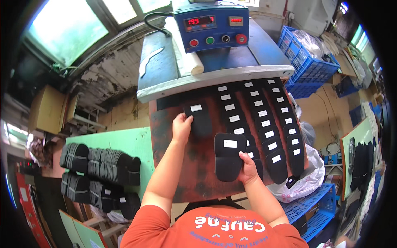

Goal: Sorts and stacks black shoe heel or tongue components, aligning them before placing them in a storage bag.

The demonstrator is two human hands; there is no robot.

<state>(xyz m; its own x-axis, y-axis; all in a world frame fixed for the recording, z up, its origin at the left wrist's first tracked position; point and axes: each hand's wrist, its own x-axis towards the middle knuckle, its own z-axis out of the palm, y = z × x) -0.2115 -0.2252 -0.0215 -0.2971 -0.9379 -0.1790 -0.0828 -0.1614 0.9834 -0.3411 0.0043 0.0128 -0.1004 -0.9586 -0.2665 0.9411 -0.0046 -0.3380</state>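
Note:
My left hand (181, 128) pinches the edge of a dark insole-shaped pad (200, 123) with a white label. That pad lies on or just above the left part of the reddish-brown board (178, 173); I cannot tell which. My right hand (248, 168) grips a couple of overlapping black insoles (228, 164), the upper one bearing a white label. They are held over the board's near part and cover the end of a row. Three rows of labelled black insoles (269, 134) overlap one another on the board's right half, running from under the press toward me.
Beyond the board stands a heat press (215, 74) with a blue control box (211, 28) and a white roll (190, 53). Bundled insoles (109, 165) stack on a green table (128, 138) at left. Blue crates (306, 62), a plastic bag (310, 175) and a blue rack (316, 211) stand right.

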